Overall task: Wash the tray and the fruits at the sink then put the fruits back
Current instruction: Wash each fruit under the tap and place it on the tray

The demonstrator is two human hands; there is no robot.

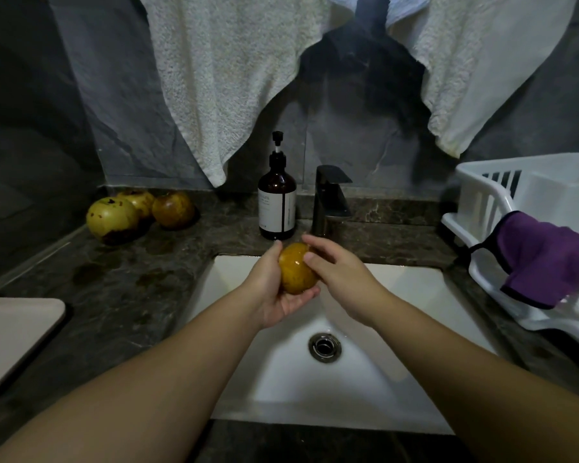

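Left hand grip: palm up, fingers curled under and around a wet, glossy orange-yellow round fruit, cupping it from below and from the left. Right hand grip: fingers and thumb wrapped over the fruit's right side, thumb tip on its upper face. Both hands grasp the same fruit, held above the back half of the white rectangular sink basin, just in front of the dark metal faucet. Can't tell if water is running.

Round metal drain sits below and a little right of the hands, at the basin's low point.

Amber glass pump bottle with black dispenser and white label stands upright on the dark marbled stone table, just left of the faucet, behind the hands.

Three more yellow-green fruits with brown blotches are grouped at the table's back left corner, touching each other, well apart from the sink.

Pale flat tray with rounded corner lies on the table at the left edge, partly out of view.

White plastic dish rack on the right of the table, purple cloth with black trim draped over its front rim.

Two white terry towels hang against the dark wall above.
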